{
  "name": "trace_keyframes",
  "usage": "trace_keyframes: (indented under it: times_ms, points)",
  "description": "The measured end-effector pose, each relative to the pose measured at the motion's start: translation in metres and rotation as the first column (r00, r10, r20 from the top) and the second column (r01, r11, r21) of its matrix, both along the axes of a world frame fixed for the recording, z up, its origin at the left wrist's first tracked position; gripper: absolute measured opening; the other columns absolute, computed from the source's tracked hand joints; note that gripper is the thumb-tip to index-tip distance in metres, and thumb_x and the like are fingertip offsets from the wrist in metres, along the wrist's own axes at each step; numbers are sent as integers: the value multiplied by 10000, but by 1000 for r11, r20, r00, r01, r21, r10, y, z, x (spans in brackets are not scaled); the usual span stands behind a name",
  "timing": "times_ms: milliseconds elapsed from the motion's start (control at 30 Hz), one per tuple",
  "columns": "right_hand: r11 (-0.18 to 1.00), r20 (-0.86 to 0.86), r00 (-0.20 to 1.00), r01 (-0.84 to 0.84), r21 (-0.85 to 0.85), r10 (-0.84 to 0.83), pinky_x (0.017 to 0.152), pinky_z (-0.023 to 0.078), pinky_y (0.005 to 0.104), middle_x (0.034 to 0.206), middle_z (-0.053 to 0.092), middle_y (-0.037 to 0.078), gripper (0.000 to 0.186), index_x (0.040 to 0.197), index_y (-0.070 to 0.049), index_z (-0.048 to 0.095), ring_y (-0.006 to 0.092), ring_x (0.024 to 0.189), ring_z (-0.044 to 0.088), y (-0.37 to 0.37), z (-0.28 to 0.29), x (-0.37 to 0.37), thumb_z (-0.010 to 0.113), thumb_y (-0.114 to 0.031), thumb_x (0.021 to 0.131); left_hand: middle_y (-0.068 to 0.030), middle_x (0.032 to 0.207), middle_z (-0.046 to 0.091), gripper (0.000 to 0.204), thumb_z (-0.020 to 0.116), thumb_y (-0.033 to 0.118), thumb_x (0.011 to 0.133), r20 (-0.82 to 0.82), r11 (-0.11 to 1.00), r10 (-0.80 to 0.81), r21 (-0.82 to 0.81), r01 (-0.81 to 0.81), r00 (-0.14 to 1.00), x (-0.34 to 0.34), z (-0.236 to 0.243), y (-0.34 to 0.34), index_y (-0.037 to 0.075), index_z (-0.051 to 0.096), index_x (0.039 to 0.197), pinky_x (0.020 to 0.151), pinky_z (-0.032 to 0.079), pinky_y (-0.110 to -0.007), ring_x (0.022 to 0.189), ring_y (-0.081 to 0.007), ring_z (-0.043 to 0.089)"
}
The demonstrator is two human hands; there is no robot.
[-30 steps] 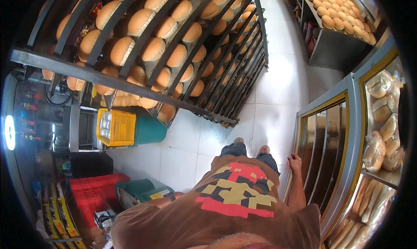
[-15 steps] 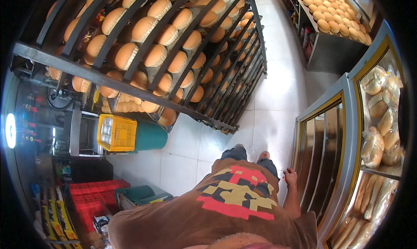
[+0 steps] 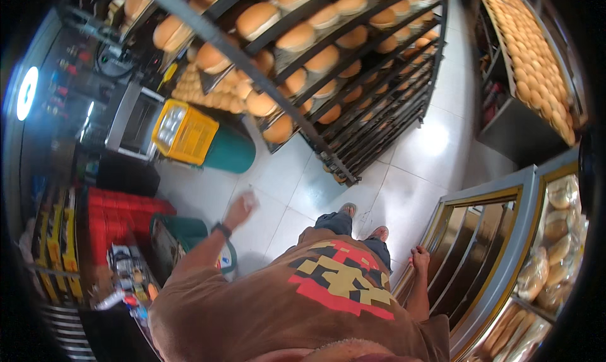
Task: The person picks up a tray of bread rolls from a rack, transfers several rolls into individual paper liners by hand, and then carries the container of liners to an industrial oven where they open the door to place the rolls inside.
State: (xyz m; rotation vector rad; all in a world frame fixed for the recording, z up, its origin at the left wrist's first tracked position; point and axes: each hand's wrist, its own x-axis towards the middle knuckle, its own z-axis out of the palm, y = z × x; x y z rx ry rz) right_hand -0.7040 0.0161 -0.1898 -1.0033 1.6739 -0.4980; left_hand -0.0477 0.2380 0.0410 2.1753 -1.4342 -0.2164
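My left hand [image 3: 241, 209], with a dark band at the wrist, is held out above the floor to the left of my body. Motion smears its fingers, and a pale patch shows at their tips; I cannot tell whether it holds anything. My right hand [image 3: 419, 258] hangs low on the right, beside a glass-fronted cabinet [image 3: 483, 239] with a gold and grey frame. Its fingers are curled, and what they hold, if anything, is hidden. Ahead stands a dark metal rack [image 3: 265, 87] with trays of round golden buns [image 3: 257, 20].
A yellow crate [image 3: 192, 135] sits by a green bin [image 3: 232, 150] on the left, near red crates [image 3: 120, 220]. More buns [image 3: 533, 65] cover a surface at the far right. Bagged bread [image 3: 558, 226] fills a case at right. White tiled floor [image 3: 404, 154] runs between.
My left hand and forearm have come into view on the left. The view has turned, so the rack sits higher and further right. My right hand stays low by the cabinet.
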Motion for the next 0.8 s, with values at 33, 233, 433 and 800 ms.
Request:
trace_keyframes:
  times_ms: [33,233,433,800]
  points:
    - [999,-46,999,15,-35,-16,428,499,293,1016,699,161,478,1277,27,595,176,539,654,-4,-16,-18,681,-153,843,-129,1090,670,224,622,118,947,-16,979,58,-193,-60,998,-11,44,-68,3,609,1139,903,497,-349,1013,-232,636]
    - [989,-137,985,-117,-93,103,448,503,299,1015,696,158,453,1261,26,604,187,583,670,-19,1,-1,668,-176,860,-119,923,631,182,663,142,937,71,819,-16,-571,54,997,0,224,-192,-12,613,1021,749,510,-307,812,-192,622]
    - [993,-39,999,1,-120,-6,567,537,294,974,712,175,460,1256,51,604,164,626,666,6,67,51,684,-160,855,-126,873,654,182,707,150,886,274,734,-310,-540,413,910,2,256,-260,5,644,975,694,509,-319,775,-210,638]
    - [981,-162,981,133,141,-109,655,562,326,1006,723,207,532,1245,51,614,203,689,705,131,57,88,695,-189,777,-102,1159,658,305,661,183,892,368,635,-597,-327,700,713,6,278,-353,44,631,1161,908,501,-346,1021,-291,656]
